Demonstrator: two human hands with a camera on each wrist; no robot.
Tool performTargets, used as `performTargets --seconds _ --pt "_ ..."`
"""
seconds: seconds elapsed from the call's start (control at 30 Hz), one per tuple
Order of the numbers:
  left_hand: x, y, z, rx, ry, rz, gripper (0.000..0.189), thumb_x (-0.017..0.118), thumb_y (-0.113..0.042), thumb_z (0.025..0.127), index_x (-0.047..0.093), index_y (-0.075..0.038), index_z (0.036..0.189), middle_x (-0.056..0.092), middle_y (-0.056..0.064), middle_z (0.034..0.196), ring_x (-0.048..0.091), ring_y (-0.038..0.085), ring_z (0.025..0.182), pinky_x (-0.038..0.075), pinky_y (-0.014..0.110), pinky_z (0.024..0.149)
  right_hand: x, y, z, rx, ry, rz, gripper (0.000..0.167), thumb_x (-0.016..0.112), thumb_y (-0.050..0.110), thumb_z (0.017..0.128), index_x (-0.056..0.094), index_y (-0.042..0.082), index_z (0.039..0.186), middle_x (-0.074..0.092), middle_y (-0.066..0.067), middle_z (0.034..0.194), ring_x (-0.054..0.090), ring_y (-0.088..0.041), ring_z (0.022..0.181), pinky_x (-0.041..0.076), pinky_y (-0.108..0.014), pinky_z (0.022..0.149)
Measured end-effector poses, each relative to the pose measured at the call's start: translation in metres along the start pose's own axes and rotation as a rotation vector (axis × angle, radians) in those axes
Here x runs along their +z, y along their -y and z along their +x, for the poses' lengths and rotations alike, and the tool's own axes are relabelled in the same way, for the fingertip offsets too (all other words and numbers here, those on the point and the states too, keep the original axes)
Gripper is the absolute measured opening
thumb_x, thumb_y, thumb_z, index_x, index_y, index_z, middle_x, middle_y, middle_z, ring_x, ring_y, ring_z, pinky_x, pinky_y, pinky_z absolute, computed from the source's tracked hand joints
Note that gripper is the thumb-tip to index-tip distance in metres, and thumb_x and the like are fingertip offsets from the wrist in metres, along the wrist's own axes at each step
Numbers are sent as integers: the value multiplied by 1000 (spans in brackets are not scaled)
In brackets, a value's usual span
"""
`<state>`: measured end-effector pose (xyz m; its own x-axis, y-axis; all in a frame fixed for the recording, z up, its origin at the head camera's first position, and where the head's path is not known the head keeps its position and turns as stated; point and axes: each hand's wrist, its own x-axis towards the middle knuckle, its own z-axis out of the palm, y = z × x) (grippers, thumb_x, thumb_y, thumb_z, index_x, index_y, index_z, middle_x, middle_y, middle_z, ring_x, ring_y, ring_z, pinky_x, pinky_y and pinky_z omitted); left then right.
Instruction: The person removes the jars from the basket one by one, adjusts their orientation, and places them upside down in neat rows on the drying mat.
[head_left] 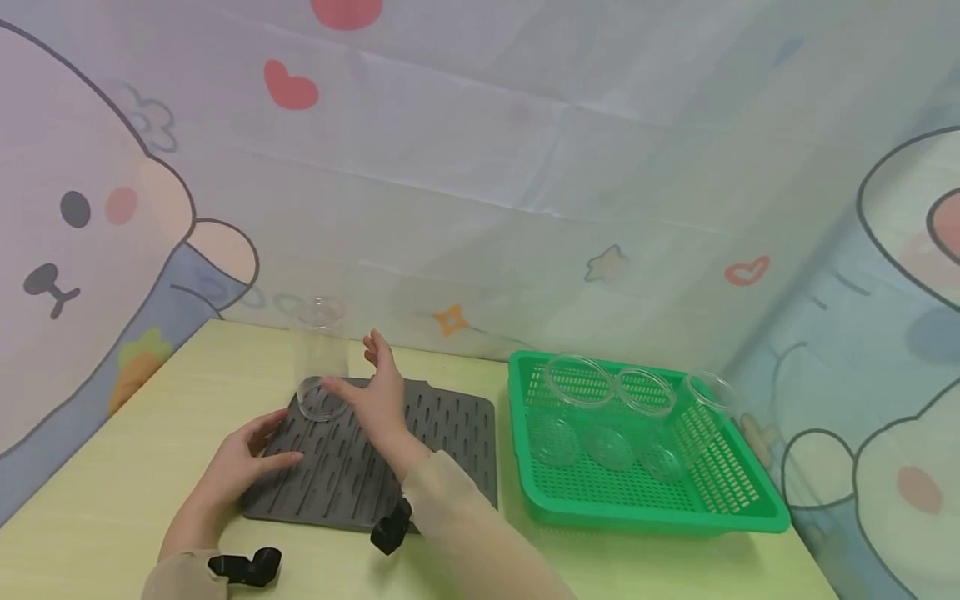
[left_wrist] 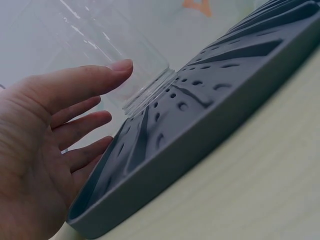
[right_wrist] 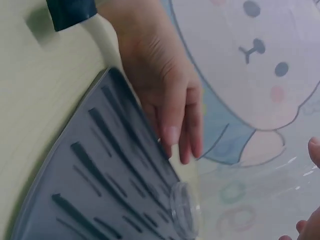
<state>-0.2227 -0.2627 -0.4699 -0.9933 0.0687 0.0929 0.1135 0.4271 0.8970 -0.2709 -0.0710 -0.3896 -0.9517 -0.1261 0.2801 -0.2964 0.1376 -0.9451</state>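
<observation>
A tall clear glass (head_left: 321,354) stands upright on the back left part of a dark grey ridged mat (head_left: 450,442). Just right of it is my right hand (head_left: 381,402), fingers extended and thumb spread, the thumb tip overlapping the glass's lower part in the head view. My left hand (head_left: 238,462) is at the mat's left edge with thumb and fingers apart, holding nothing. In the left wrist view, the left thumb (left_wrist: 100,77) overlaps the glass (left_wrist: 120,35) near its base. Only the right hand's fingertips (right_wrist: 315,152) enter the right wrist view.
A green plastic basket (head_left: 652,515) sits right of the mat on the pale yellow table (head_left: 135,467). Inside it stand three clear glasses, including a wide-rimmed glass (head_left: 557,437) at its left. A printed cloth (head_left: 480,167) hangs behind the table.
</observation>
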Motion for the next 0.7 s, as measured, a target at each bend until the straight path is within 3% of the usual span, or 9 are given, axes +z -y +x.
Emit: performTargets --seconds 0.27,0.57,0.7 --pt "-2 -2 0 -7 11 10 84 75 -16 86 26 12 148 28 37 150 28 56 138 29 63 112 -13 34 -15 -119 -18 4 80 79 20 83 35 14 150 44 2 150 41 -18 139 40 -43 112" --pt "-2 -1 1 -17 23 12 86 76 -17 85 25 10 149 26 36 152 27 54 139 30 60 113 -48 81 -36 -311 -3 21 83 78 13 83 32 12 152 40 2 153 38 -14 141 39 -39 114" --pt "-2 1 2 -16 25 13 87 76 -18 85 25 9 150 26 35 153 26 53 140 30 58 114 -72 95 -41 -400 -30 50 87 78 37 83 32 10 152 40 0 154 38 -17 142 39 -44 114"
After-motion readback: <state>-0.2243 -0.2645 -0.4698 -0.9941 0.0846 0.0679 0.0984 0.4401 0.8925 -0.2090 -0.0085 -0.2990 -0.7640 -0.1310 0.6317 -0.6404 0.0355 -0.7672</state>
